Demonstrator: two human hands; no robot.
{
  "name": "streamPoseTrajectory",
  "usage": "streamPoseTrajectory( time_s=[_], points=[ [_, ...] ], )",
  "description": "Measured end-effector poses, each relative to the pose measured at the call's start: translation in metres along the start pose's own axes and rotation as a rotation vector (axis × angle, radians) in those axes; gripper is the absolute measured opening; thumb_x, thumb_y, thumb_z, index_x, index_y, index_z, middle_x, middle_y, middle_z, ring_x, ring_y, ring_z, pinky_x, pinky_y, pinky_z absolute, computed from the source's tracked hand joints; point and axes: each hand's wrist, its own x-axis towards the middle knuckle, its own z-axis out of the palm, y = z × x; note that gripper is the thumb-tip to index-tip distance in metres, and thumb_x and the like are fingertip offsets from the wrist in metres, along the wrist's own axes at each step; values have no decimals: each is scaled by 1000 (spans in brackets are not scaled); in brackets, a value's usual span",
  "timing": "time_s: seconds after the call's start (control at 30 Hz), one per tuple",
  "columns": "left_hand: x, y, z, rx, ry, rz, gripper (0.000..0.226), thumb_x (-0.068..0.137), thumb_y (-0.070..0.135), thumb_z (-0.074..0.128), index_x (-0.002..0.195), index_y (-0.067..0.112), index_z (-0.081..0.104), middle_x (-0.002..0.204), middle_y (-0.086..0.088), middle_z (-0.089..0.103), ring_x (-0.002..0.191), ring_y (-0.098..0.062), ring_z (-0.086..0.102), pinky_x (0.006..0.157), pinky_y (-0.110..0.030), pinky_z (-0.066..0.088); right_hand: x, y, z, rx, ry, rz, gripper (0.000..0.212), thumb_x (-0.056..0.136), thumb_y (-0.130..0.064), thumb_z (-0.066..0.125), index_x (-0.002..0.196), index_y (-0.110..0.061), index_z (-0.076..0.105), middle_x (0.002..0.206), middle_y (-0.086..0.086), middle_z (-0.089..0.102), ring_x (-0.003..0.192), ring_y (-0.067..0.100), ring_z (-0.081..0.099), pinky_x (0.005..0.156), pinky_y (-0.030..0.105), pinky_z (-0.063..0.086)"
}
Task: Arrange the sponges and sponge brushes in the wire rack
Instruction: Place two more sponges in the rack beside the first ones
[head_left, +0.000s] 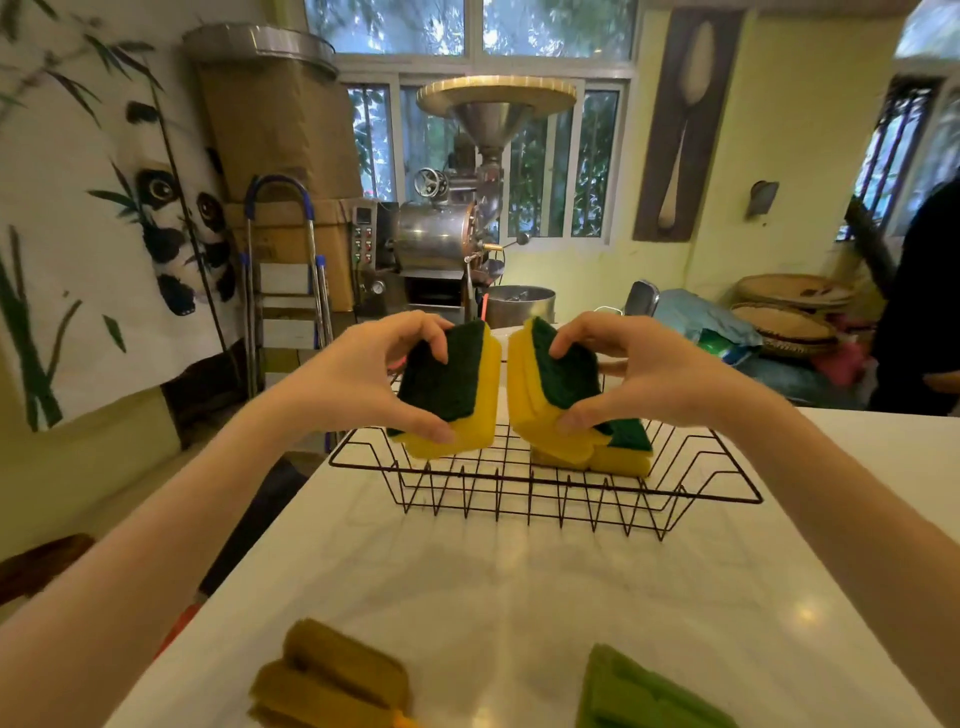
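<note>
A black wire rack stands on the white table. My left hand grips a yellow sponge with a dark green scouring face, held above the rack's left half. My right hand grips a second yellow and green sponge above the rack's right half. Another yellow and green sponge lies inside the rack under my right hand. Near the table's front edge lie a stack of brownish-yellow sponges and a stack of green sponges.
The table's left edge drops off toward a dark chair. Behind the table stand a metal roasting machine and a step ladder. A person in dark clothes stands at the far right.
</note>
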Motion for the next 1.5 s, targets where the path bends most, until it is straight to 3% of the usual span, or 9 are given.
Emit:
streamPoseTrajectory(
  time_s=[0.17,0.37,0.47,0.8,1.0,1.2,1.4,1.5],
  points=[
    [43,-28,-7,160,-86,-56,49,55,24,83,88,36,48,133,3,41,121,-19,41,96,-39,49,35,24,-3,-130,-6,66,51,61,-20,82,105,-22,54,108,1,54,107,23,53,89,39,52],
    [91,-72,-2,328,-213,-109,51,57,28,82,88,41,43,129,2,42,110,-17,44,85,-31,51,81,52,4,-236,-35,105,50,65,-26,80,106,-26,50,107,-3,49,102,20,49,80,29,47],
    [109,-93,7,381,-274,-142,51,58,28,81,92,37,44,126,1,44,109,-18,45,89,-35,49,100,64,15,-288,-67,114,53,67,-27,78,111,-21,49,109,-2,48,100,16,46,77,26,42],
    [138,-131,38,438,-401,-177,53,58,33,80,96,28,44,107,3,47,97,-17,46,70,-23,40,139,98,39,-334,-152,169,56,67,-28,77,114,-20,48,119,3,51,99,16,45,79,29,43],
    [134,-138,41,477,-444,-190,53,59,34,80,97,25,45,105,2,49,96,-19,48,77,-31,43,141,103,51,-222,-159,164,53,67,-28,78,111,-21,48,107,-4,47,98,15,46,70,20,44],
    [132,-139,40,477,-451,-223,56,61,35,78,104,21,46,105,2,46,94,-17,46,71,-24,40,139,110,59,-206,-170,204,56,66,-26,78,112,-22,47,108,-4,45,100,16,45,72,21,44],
    [130,-140,38,450,-468,-251,56,63,33,78,107,20,45,106,3,44,96,-16,45,67,-17,39,140,107,61,-393,-297,221,59,68,-29,77,118,-17,47,118,5,50,101,19,47,80,28,44],
    [129,-139,40,447,-462,-256,55,64,33,77,107,20,45,106,2,45,96,-18,47,73,-24,43,144,107,66,-443,-337,211,58,68,-31,76,117,-18,47,119,7,52,97,17,45,78,27,42]
  ],
)
